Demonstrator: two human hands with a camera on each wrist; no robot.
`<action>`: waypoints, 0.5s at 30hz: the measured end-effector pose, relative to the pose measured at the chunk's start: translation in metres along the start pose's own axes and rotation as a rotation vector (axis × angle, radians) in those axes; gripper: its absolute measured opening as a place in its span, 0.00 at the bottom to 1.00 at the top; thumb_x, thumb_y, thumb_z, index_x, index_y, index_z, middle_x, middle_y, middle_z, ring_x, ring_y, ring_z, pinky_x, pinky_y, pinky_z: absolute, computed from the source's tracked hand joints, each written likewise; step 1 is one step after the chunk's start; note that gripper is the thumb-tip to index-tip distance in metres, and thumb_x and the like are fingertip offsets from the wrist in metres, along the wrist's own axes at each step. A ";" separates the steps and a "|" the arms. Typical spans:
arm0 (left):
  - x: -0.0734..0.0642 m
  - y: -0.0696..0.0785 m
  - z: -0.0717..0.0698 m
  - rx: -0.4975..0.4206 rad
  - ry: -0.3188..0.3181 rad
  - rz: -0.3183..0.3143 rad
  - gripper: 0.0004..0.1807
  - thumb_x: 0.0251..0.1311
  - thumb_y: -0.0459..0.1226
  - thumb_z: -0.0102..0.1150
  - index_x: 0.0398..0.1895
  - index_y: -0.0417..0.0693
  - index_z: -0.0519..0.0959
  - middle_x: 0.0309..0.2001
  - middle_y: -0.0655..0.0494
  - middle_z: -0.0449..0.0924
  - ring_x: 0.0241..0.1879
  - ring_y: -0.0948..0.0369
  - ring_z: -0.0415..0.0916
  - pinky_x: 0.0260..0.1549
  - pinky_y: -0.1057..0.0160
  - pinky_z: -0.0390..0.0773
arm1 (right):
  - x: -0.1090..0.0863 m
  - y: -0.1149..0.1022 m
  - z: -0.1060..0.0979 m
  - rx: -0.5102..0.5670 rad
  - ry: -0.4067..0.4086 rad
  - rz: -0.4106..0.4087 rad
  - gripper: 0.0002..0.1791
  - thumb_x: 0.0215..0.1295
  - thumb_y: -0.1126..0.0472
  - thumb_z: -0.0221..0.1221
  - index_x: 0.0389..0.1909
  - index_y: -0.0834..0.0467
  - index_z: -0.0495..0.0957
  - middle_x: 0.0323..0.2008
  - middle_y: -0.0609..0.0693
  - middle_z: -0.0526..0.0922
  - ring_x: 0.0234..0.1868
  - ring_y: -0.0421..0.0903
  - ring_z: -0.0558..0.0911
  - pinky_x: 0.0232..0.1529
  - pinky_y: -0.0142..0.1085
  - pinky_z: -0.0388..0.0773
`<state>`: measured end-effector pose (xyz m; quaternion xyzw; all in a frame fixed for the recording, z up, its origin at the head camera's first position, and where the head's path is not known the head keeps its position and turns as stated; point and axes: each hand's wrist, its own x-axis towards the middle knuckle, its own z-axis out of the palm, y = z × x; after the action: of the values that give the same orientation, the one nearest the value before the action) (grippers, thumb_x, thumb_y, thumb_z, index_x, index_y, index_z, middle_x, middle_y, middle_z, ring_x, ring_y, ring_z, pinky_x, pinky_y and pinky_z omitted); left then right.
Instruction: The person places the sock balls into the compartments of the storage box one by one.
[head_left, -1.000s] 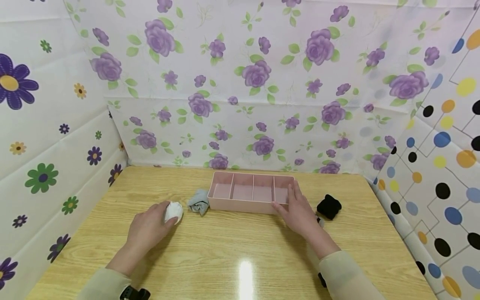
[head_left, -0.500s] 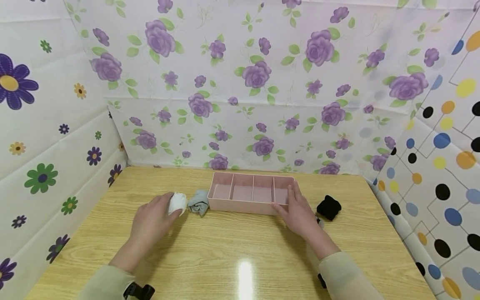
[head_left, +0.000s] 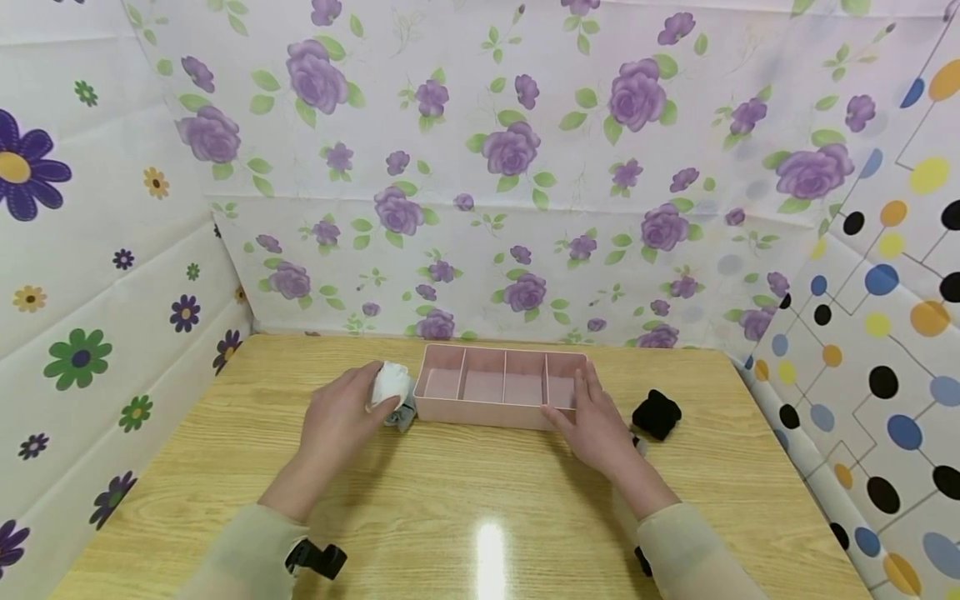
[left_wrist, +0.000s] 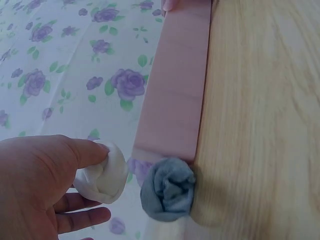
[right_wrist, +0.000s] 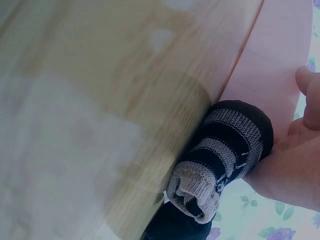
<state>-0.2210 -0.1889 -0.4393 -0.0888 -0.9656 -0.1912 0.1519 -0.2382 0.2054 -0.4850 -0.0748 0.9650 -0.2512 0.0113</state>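
Pinching white roll (left_wrist: 114,177) with left fingers (left_wrist: 87,152) near gray roll (left_wrist: 168,190), resting right fingers (head_left: 582,390) pretty straight on pink box (head_left: 483,412).

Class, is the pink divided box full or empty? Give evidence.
Empty, as far as visible: the pink box shows bare floor in every compartment in the head view. The right hand hides part of the rightmost compartment.
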 end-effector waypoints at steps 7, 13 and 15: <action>0.013 0.021 0.004 -0.031 -0.006 -0.003 0.36 0.72 0.46 0.75 0.76 0.37 0.76 0.64 0.36 0.84 0.61 0.38 0.83 0.62 0.29 0.76 | 0.001 -0.001 0.001 0.009 0.001 0.006 0.57 0.84 0.32 0.53 0.89 0.67 0.37 0.89 0.62 0.27 0.85 0.76 0.48 0.81 0.69 0.53; 0.028 0.037 0.012 -0.045 -0.019 0.014 0.37 0.72 0.48 0.75 0.76 0.39 0.76 0.63 0.38 0.85 0.60 0.39 0.84 0.62 0.30 0.77 | 0.001 0.000 0.001 0.007 0.009 0.006 0.57 0.84 0.32 0.54 0.89 0.67 0.37 0.89 0.62 0.27 0.85 0.76 0.49 0.81 0.69 0.53; 0.032 0.041 0.014 -0.047 -0.024 0.022 0.37 0.72 0.48 0.75 0.77 0.39 0.76 0.64 0.38 0.85 0.61 0.39 0.83 0.63 0.30 0.77 | 0.001 0.000 0.001 0.009 0.009 0.007 0.57 0.84 0.32 0.53 0.89 0.67 0.37 0.89 0.62 0.27 0.85 0.75 0.48 0.81 0.69 0.52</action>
<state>-0.2450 -0.1422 -0.4271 -0.1053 -0.9617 -0.2108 0.1402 -0.2391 0.2044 -0.4856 -0.0704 0.9642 -0.2557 0.0084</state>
